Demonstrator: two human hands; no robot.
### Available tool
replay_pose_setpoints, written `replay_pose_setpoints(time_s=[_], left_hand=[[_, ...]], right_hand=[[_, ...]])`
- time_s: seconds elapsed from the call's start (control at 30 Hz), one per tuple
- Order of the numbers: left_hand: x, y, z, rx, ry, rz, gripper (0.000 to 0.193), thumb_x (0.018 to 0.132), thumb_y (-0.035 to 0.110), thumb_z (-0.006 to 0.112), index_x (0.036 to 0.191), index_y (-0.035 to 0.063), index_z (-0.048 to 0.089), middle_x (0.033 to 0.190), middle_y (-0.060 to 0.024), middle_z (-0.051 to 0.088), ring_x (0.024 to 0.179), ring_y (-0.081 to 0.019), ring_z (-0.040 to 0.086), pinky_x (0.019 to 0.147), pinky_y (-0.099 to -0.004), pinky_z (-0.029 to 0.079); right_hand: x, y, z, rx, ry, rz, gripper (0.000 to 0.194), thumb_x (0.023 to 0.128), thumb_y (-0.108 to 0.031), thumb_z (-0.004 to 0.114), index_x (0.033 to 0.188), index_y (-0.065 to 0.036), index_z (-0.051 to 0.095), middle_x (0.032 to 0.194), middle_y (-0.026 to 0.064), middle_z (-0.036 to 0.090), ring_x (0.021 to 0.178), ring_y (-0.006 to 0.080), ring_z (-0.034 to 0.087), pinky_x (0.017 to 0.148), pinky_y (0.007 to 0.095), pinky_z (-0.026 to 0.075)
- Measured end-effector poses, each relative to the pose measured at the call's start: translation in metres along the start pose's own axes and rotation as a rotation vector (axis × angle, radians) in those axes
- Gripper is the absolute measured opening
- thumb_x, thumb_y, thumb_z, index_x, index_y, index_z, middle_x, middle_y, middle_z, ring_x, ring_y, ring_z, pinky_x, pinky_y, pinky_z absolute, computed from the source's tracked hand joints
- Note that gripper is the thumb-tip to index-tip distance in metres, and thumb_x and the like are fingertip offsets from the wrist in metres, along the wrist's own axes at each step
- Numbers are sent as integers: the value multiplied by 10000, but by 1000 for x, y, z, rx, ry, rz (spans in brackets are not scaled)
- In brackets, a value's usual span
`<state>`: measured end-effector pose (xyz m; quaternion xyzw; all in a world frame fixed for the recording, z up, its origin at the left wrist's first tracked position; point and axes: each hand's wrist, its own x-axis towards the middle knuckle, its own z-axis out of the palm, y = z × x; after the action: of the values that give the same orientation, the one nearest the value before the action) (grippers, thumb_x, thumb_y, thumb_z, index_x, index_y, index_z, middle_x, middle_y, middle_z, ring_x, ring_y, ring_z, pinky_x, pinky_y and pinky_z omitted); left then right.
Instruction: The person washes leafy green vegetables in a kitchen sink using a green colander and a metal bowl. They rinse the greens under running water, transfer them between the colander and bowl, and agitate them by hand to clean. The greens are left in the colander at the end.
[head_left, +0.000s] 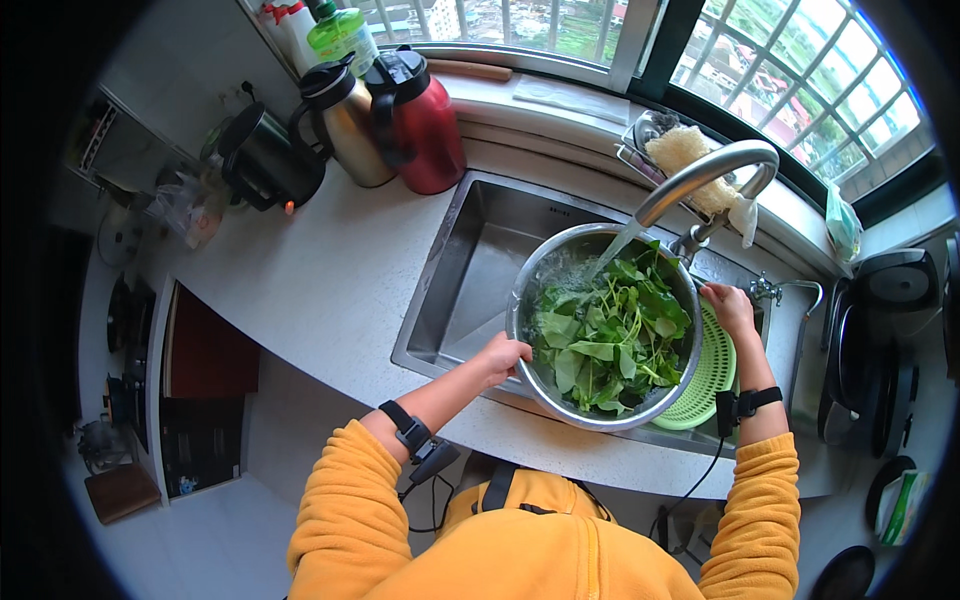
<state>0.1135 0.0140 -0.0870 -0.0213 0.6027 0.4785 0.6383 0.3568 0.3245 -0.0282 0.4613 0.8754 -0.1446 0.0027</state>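
Note:
Water runs from a curved steel faucet into a round metal basin above the sink. Leafy green vegetables lie in the water, heaped toward the basin's right side. My left hand grips the rim at the lower left, thumb over the edge. At the right side, my right hand is closed at the edge of the basin and the green colander; which of the two its fingers hold is partly hidden. The pale green plastic colander sits partly beneath the basin, in the right-hand sink bowl.
Left of the basin is the steel sink bowl. A red thermos jug, a gold one and a black electric kettle stand at the counter's back left. A loofah sponge rests in a wire rack behind the faucet.

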Motion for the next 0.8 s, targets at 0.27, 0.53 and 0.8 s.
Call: replay_pose_setpoints(time_s=[0.27, 0.53, 0.8], left_hand=[[-1, -1, 2, -8, 33, -1, 231, 632, -45, 514, 855, 10, 513, 732, -64, 510, 594, -173, 523, 492, -307, 447], [0, 0, 0, -10, 47, -6, 223, 634, -54, 519, 841, 22, 486, 720, -62, 499, 602, -177, 521, 504, -316, 454], [1, -1, 0, -48, 37, -9, 303, 639, -88, 498, 913, 36, 470, 778, -68, 498, 655, -192, 526, 574, -332, 481]], right_hand=[[4, 3, -5, 59, -68, 48, 286, 773, -385, 557, 901, -147, 651, 793, 121, 624, 744, 256, 602, 667, 342, 456], [5, 8, -6, 204, -88, 48, 288, 744, -382, 598, 864, -127, 660, 797, 101, 634, 733, 242, 608, 669, 332, 456], [3, -1, -2, -113, 144, 213, 421, 772, -510, 483, 792, -112, 621, 767, 175, 595, 734, 358, 571, 631, 430, 453]])
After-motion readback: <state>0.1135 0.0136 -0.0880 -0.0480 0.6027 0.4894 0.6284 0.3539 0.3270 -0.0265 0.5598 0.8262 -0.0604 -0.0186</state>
